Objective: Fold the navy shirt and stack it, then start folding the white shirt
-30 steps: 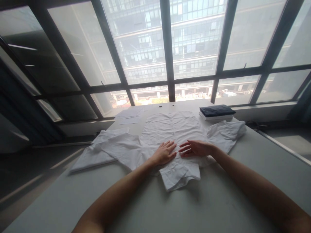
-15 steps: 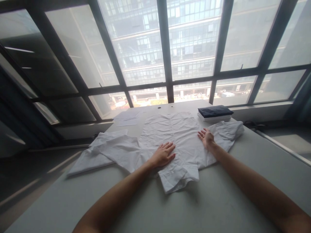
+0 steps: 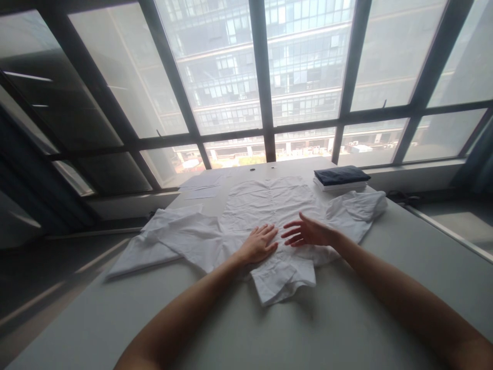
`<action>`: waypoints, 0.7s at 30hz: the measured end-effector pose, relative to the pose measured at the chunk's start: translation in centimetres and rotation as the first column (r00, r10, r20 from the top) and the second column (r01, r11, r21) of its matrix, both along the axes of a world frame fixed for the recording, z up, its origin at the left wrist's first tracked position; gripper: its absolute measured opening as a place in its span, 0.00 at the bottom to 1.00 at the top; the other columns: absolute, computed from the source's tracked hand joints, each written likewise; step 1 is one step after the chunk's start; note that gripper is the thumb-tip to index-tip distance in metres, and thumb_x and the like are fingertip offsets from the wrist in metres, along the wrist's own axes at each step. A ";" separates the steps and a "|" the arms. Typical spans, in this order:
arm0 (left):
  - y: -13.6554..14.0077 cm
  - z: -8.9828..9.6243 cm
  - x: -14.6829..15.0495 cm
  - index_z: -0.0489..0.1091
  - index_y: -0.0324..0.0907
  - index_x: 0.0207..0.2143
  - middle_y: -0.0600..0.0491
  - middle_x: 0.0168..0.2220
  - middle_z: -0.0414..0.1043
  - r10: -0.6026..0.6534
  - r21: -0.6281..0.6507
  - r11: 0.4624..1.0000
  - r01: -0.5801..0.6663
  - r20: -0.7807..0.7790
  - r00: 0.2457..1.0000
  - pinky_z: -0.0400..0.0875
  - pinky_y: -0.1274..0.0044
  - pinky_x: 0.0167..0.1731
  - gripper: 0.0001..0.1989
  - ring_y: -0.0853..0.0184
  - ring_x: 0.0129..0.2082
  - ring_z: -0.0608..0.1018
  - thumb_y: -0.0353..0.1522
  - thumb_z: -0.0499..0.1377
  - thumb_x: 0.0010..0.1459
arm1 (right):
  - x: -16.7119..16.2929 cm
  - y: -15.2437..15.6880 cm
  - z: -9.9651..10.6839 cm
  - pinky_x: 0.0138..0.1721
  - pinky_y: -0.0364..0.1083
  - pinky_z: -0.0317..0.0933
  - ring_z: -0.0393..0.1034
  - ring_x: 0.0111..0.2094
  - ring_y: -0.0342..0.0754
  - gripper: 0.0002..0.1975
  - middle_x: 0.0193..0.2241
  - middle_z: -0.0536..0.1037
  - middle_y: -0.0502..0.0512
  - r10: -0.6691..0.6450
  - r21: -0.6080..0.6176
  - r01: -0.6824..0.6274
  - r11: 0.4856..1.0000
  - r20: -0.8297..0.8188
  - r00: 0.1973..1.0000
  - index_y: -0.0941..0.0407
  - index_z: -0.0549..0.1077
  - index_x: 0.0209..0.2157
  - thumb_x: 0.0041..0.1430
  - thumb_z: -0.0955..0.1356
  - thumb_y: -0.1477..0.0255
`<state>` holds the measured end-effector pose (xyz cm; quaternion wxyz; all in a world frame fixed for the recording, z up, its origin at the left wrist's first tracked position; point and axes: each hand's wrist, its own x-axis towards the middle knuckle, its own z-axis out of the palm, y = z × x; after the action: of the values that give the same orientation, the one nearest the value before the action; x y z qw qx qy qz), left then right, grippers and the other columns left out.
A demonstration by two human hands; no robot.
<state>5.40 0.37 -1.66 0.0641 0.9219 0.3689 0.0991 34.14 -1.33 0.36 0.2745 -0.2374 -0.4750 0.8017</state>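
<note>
White cotton, a shirt [image 3: 269,216] lies spread face down on the grey table [image 3: 346,329], collar end crumpled nearest the person, sleeves flung out to both sides. The left hand [image 3: 259,244] stays pressed flat on it, fingers apart, pinning the cloth. The right hand [image 3: 308,232], out by the right sleeve half a second ago, has swept back beside the left, open and gripping nothing: 1 smoothing stroke finished. Beyond the right hand sits a folded stack [image 3: 341,178].
</note>
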 end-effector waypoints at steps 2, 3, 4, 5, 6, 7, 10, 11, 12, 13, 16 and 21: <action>0.0 0.0 0.0 0.60 0.45 0.71 0.45 0.72 0.55 0.002 0.000 1.000 -0.002 -0.002 1.000 0.51 0.54 0.69 0.29 0.52 0.73 0.56 0.45 0.51 0.73 | -0.3 -0.2 -0.2 0.60 0.59 0.64 0.76 0.55 0.59 0.36 0.56 0.77 0.70 0.123 -0.026 -0.122 0.992 0.041 0.992 0.59 0.73 0.57 0.70 0.57 0.44; 0.0 0.0 0.0 0.60 0.45 0.71 0.45 0.72 0.55 0.002 -0.002 1.000 -0.002 -0.002 1.000 0.51 0.54 0.69 0.29 0.52 0.73 0.56 0.45 0.51 0.72 | -0.4 -0.1 -0.5 0.60 0.60 0.64 0.76 0.55 0.59 0.34 0.56 0.77 0.71 0.129 -0.036 -0.128 0.991 0.041 0.991 0.60 0.73 0.57 0.71 0.58 0.45; -0.1 0.0 0.0 0.60 0.45 0.71 0.45 0.72 0.55 0.002 -0.003 1.000 -0.002 -0.001 1.000 0.51 0.54 0.69 0.29 0.52 0.73 0.56 0.45 0.51 0.72 | -0.4 0.2 -0.7 0.60 0.60 0.64 0.76 0.55 0.58 0.32 0.56 0.77 0.70 0.091 -0.041 -0.089 0.995 0.024 0.996 0.59 0.72 0.57 0.72 0.59 0.47; -0.1 0.0 0.0 0.60 0.45 0.70 0.45 0.72 0.55 0.001 -0.003 1.000 -0.001 0.002 1.000 0.51 0.54 0.69 0.29 0.52 0.73 0.56 0.45 0.51 0.72 | -0.4 0.6 -1.0 0.60 0.60 0.64 0.76 0.55 0.57 0.30 0.56 0.77 0.69 0.005 -0.044 -0.005 0.999 -0.003 1.000 0.59 0.72 0.57 0.73 0.59 0.49; -0.1 0.1 0.0 0.60 0.45 0.70 0.45 0.72 0.55 0.000 -0.001 1.000 0.000 0.004 1.000 0.51 0.54 0.69 0.29 0.51 0.72 0.57 0.44 0.52 0.72 | -0.3 1.1 -1.3 0.60 0.60 0.65 0.76 0.54 0.56 0.27 0.55 0.78 0.68 -0.121 -0.053 0.119 0.991 -0.035 0.992 0.58 0.71 0.57 0.74 0.59 0.51; -0.2 0.2 0.0 0.60 0.45 0.70 0.45 0.72 0.55 0.000 0.000 1.000 0.000 0.006 1.000 0.51 0.54 0.69 0.29 0.51 0.72 0.57 0.44 0.52 0.72 | -0.1 1.7 -1.6 0.59 0.60 0.66 0.77 0.53 0.55 0.25 0.53 0.79 0.66 -0.269 -0.073 0.264 0.962 -0.062 0.961 0.57 0.70 0.57 0.74 0.58 0.53; -0.2 0.3 0.0 0.60 0.45 0.70 0.45 0.72 0.56 0.004 -0.002 1.000 -0.004 0.003 1.000 0.51 0.54 0.69 0.28 0.51 0.72 0.57 0.44 0.52 0.72 | 1.0 3.7 -2.3 0.54 0.59 0.72 0.78 0.48 0.52 0.19 0.49 0.79 0.63 -0.661 -0.161 0.645 0.747 -0.079 0.746 0.54 0.69 0.55 0.76 0.56 0.59; -0.2 0.3 0.0 0.60 0.45 0.70 0.45 0.72 0.56 0.005 -0.005 1.000 -0.005 -0.001 1.000 0.51 0.54 0.69 0.29 0.51 0.72 0.57 0.44 0.52 0.72 | 1.6 4.2 -2.5 0.53 0.58 0.73 0.79 0.47 0.52 0.19 0.48 0.78 0.62 -0.742 -0.184 0.722 0.667 -0.071 0.667 0.53 0.69 0.55 0.76 0.56 0.60; -0.1 0.2 0.0 0.60 0.45 0.70 0.45 0.72 0.56 0.005 -0.009 1.000 -0.005 -0.002 1.000 0.51 0.54 0.69 0.29 0.52 0.72 0.57 0.45 0.51 0.72 | 2.1 4.7 -2.7 0.52 0.57 0.74 0.78 0.46 0.51 0.18 0.49 0.78 0.62 -0.798 -0.200 0.776 0.599 -0.063 0.599 0.52 0.69 0.54 0.76 0.55 0.60; -0.1 0.2 0.0 0.60 0.45 0.70 0.45 0.72 0.56 0.005 -0.012 1.000 -0.005 -0.002 1.000 0.51 0.54 0.69 0.29 0.52 0.72 0.57 0.45 0.51 0.72 | 2.6 5.1 -2.8 0.51 0.56 0.75 0.78 0.46 0.50 0.18 0.49 0.77 0.61 -0.834 -0.210 0.811 0.547 -0.059 0.548 0.51 0.69 0.54 0.76 0.54 0.60; 0.0 0.0 -0.1 0.61 0.46 0.70 0.45 0.72 0.57 0.005 -0.018 1.000 -0.004 0.011 1.000 0.51 0.53 0.69 0.28 0.51 0.72 0.57 0.44 0.52 0.72 | 3.7 5.6 -3.1 0.49 0.57 0.76 0.78 0.47 0.51 0.19 0.50 0.77 0.60 -0.864 -0.208 0.840 0.501 -0.061 0.500 0.49 0.69 0.55 0.75 0.54 0.61; -0.7 0.7 0.3 0.66 0.46 0.65 0.44 0.72 0.56 -0.017 0.039 0.999 0.008 0.254 0.967 0.52 0.53 0.70 0.25 0.50 0.73 0.54 0.39 0.58 0.67 | 3.5 5.3 -3.4 0.51 0.57 0.75 0.77 0.50 0.53 0.20 0.52 0.77 0.62 -0.819 -0.149 0.805 0.574 -0.081 0.568 0.51 0.71 0.55 0.74 0.56 0.60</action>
<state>5.74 -0.34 -0.92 0.0943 0.9050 0.3498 0.2229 37.68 3.94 -3.02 0.6331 -0.3844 -0.2534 0.6223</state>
